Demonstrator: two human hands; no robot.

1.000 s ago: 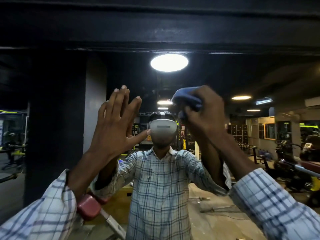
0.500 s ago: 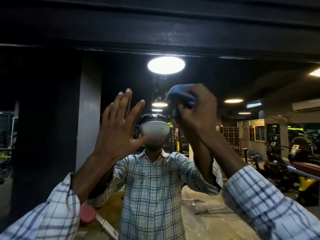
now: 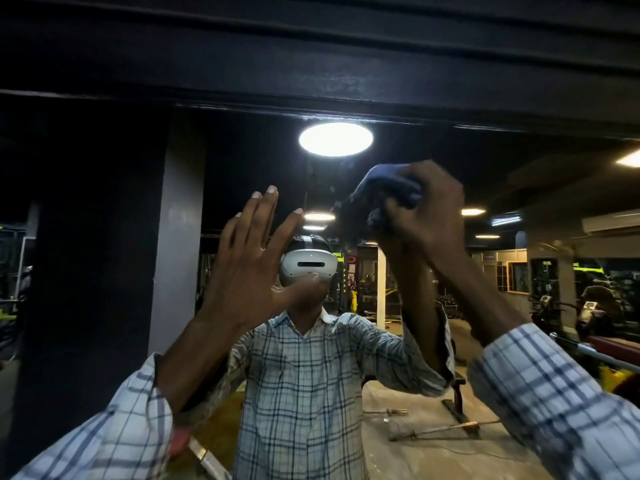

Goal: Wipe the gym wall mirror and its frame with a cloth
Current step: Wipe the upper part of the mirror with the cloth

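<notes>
The cloth [image 3: 381,183] my right hand [image 3: 426,216] grips is a deep blue, kinda navy in the folds. My left sleeve [image 3: 114,434] and right sleeve [image 3: 554,403] are white with a blue and dark plaid check, same pattern as the reflected shirt [image 3: 304,393]. The frame [image 3: 311,64] up top is glossy black. Reflected headset [image 3: 308,266] is white with a black slot, the pillar [image 3: 176,237] grey, the pad [image 3: 179,443] down low red.
</notes>
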